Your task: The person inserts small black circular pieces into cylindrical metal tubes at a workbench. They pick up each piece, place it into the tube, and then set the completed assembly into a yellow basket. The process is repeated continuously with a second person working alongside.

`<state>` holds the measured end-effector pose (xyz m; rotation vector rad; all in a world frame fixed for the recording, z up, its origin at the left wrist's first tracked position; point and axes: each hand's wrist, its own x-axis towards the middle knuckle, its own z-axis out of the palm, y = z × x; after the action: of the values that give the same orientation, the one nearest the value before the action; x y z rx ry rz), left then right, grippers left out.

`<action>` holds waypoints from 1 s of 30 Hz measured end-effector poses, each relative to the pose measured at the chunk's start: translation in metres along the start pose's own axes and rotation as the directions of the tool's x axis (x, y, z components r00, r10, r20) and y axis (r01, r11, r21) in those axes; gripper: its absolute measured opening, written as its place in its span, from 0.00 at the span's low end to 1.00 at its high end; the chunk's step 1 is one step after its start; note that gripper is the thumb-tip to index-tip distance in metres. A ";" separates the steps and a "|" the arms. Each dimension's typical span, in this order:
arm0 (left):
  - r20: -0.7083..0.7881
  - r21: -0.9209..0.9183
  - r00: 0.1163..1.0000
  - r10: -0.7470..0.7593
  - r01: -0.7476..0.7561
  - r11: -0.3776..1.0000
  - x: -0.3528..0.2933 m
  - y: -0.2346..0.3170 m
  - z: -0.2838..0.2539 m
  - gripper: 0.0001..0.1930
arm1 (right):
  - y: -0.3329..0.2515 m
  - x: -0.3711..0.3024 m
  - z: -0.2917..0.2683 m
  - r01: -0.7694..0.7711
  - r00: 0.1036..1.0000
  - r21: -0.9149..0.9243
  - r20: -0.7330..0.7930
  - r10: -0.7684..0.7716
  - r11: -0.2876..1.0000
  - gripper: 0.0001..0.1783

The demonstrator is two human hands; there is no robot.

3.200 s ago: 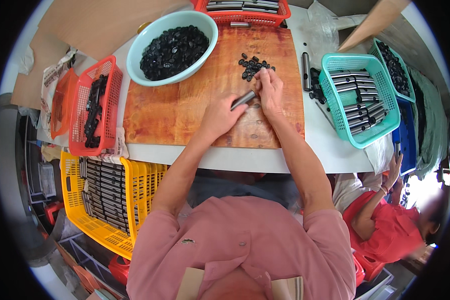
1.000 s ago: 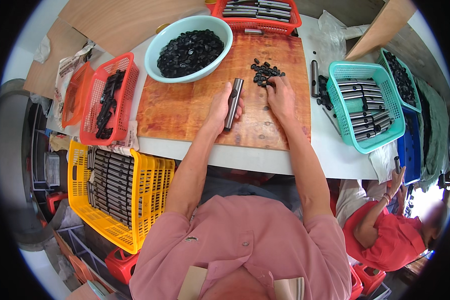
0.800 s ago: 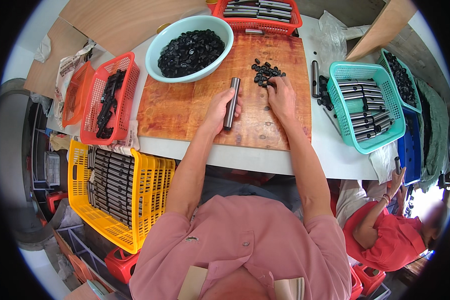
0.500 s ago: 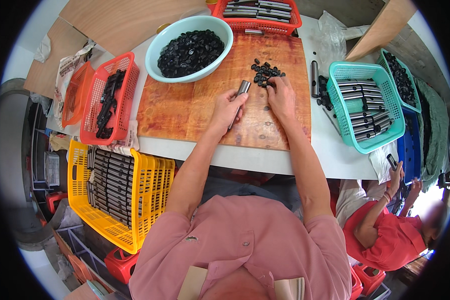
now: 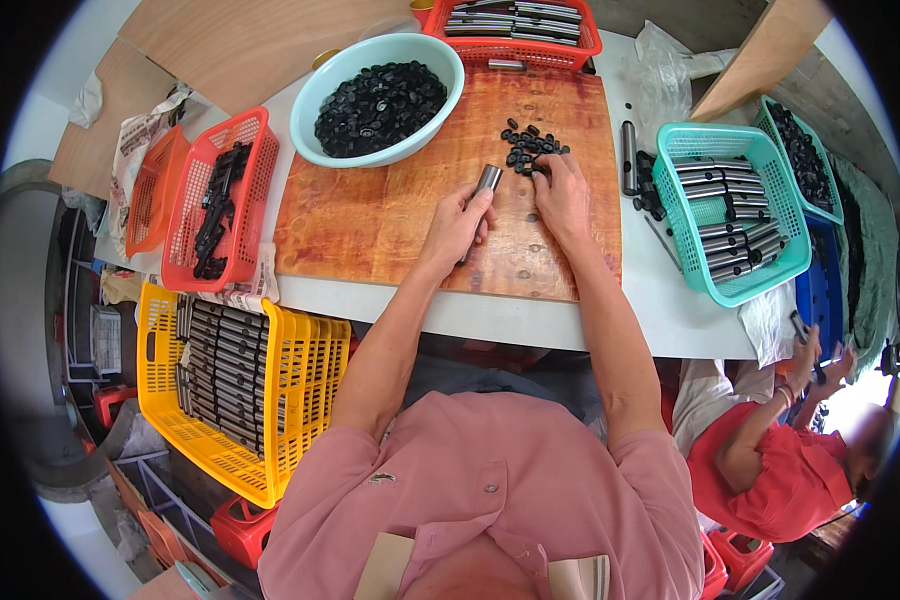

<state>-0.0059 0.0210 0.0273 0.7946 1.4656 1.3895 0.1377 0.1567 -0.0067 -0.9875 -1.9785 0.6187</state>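
My left hand (image 5: 457, 226) is closed around a short metal tube (image 5: 489, 179), silver with a dark side, held tilted above the wooden board (image 5: 370, 220). To its right, my right hand (image 5: 564, 196) reaches to the near edge of a loose pile of small black oval pieces (image 5: 528, 145). Its fingers are bent down at the pile, and whatever they pinch is hidden or too small to make out. A pale blue bowl (image 5: 305, 130) full of similar black pieces stands at the back left of the board.
Red baskets (image 5: 260, 190) stand left and at the back, the latter holding metal tubes. A turquoise basket (image 5: 692, 262) of tubes sits right, beside a lone tube (image 5: 629, 158). Below left is a yellow crate (image 5: 305, 385). A co-worker in red (image 5: 760, 470) sits at right.
My left hand has turned the tube slightly, and its thumb has shifted. My right hand stays at the pile. The co-worker's hands have moved a little.
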 end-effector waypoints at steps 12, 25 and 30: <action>-0.036 -0.005 0.998 0.061 -0.061 0.998 0.006 -0.011 -0.006 0.12 | 0.000 0.000 0.001 -0.023 1.000 0.006 0.004 0.023 1.000 0.10; -0.013 -0.102 1.000 -0.008 0.006 0.995 0.006 -0.007 -0.012 0.19 | -0.005 -0.001 -0.001 0.052 0.994 -0.128 0.102 -0.039 0.990 0.10; -0.066 -0.115 0.997 0.041 -0.048 0.992 0.009 -0.011 -0.007 0.19 | -0.009 -0.006 -0.004 0.229 0.973 -0.141 0.015 -0.230 0.963 0.08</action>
<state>-0.0143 0.0251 0.0137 0.7189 1.4089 1.5319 0.1398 0.1474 -0.0008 -0.8239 -2.1197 0.3528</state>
